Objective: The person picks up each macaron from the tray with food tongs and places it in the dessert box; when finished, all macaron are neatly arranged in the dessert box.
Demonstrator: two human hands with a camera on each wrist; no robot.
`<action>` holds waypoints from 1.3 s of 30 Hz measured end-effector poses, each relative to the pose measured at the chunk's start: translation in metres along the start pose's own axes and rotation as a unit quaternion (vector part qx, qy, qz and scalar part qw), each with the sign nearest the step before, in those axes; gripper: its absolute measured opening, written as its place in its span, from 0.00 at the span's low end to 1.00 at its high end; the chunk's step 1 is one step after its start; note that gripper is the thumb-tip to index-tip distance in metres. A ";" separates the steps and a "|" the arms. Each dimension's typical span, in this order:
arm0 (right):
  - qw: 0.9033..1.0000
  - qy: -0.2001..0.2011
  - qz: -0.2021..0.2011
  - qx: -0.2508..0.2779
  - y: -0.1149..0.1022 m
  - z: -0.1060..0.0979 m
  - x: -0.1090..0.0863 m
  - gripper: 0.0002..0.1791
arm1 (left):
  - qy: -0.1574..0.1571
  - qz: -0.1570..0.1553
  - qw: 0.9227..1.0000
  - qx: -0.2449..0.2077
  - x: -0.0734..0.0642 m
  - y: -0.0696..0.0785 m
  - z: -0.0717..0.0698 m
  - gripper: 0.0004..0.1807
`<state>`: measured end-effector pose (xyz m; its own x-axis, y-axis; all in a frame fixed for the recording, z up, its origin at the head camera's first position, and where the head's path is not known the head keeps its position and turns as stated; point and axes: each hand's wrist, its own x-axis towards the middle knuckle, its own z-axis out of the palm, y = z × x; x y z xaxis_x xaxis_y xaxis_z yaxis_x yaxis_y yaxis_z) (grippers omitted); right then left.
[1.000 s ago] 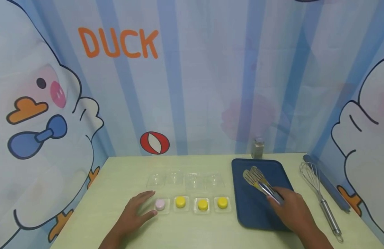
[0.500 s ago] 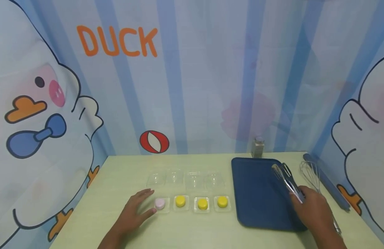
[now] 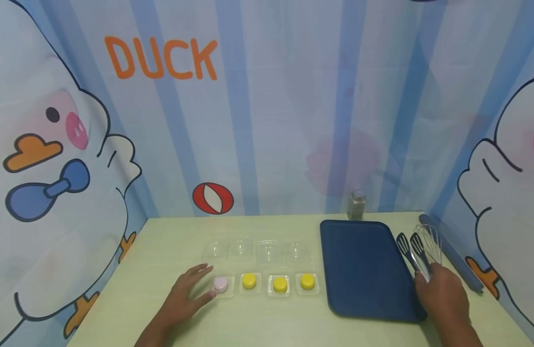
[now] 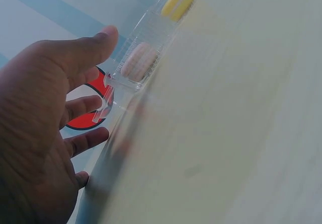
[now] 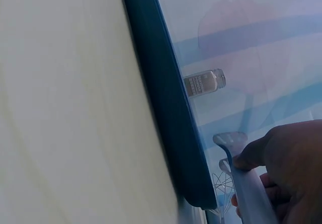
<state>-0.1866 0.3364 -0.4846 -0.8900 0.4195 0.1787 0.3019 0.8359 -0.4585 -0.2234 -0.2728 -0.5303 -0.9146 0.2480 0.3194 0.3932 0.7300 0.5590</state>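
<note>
1. Right hand (image 3: 443, 294), gripping with curled thumb and fingers, holds the metal tongs (image 3: 420, 267) by their silver arms, just past the right edge of the blue tray (image 3: 364, 270).
2. Left hand (image 3: 184, 296) lies to the other side, palm down, fingers spread and thumb apart from them, beside the pink macaron (image 3: 221, 285). I cannot tell whether the thumb touches its clear case.
3. That macaron begins a row on the pale table (image 3: 267, 320), with 3 yellow macarons (image 3: 280, 285) to its right, each on its own clear plastic square.
4. From the right fist, the tongs' 2 dark slotted heads stick out away from the person, a gap between them.
5. Just beyond that grip are the wires of a whisk (image 3: 432, 243); the hand hides most of its handle.
6. Behind the row sit clear plastic domes (image 3: 268, 253), near it.
7. Farther right, a blue-grey rod (image 3: 455, 260) lies slantwise along the table's edge.
8. At the back, beyond the tray, stands a small glass jar (image 3: 356, 207).
9. Last comes the striped backdrop (image 3: 275, 111), lettered DUCK in orange.
</note>
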 end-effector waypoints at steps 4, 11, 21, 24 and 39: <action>1.000 -0.010 0.018 -0.014 0.000 0.002 0.002 0.21 | -0.005 -0.011 1.000 0.001 0.000 -0.001 0.000 0.35; 0.999 -0.017 0.032 -0.015 0.002 0.003 -0.001 0.20 | 0.012 0.017 1.000 -0.001 -0.002 -0.001 0.000 0.34; 0.997 -0.033 0.057 -0.033 0.000 0.005 -0.002 0.20 | 0.003 0.005 1.000 -0.002 -0.001 0.002 -0.002 0.34; 0.996 -0.044 0.064 -0.041 0.000 0.007 -0.001 0.20 | 0.002 0.003 1.000 -0.004 -0.001 0.001 -0.001 0.35; 0.994 -0.060 0.069 -0.063 -0.003 0.009 -0.002 0.19 | 0.024 0.019 1.000 0.001 0.000 0.000 -0.002 0.34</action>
<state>-0.1889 0.3296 -0.4913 -0.8690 0.4946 0.0123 0.4582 0.8140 -0.3570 -0.2230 -0.2740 -0.5292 -0.8931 0.2457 0.3769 0.4281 0.7215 0.5441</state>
